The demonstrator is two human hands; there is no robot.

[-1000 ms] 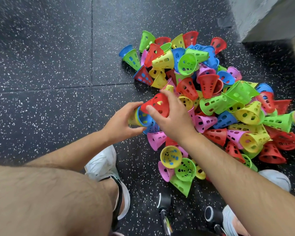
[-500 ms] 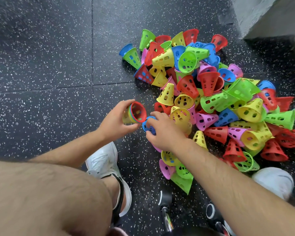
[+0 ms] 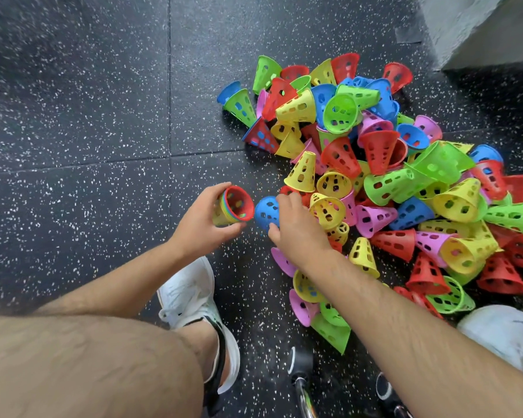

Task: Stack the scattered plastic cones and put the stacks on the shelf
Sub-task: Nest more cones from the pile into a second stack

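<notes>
Cones [image 3: 384, 184] are lying heaped on the floor [image 3: 73, 116]. The stack [image 3: 221, 214] in the gripping left hand [image 3: 200, 224] is now carrying the red cone [image 3: 239, 202], and the right hand [image 3: 299, 227] is pinching a blue cone [image 3: 264, 211], likely next.

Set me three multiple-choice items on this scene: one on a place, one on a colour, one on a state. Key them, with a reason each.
1. Where is the blue cone?
A) between the two hands
B) atop the pile
C) on the white shoe

2. What colour is the innermost cone of the stack?
A) pink
B) green
C) red

3. What is the left hand doing?
A) lying flat on the floor
B) gripping the stack
C) hanging empty

Key:
1 A, the right hand pinches it just beside the stack's mouth.
2 C, red shows inside the open mouth.
3 B, its fingers curl round the stack.
</notes>
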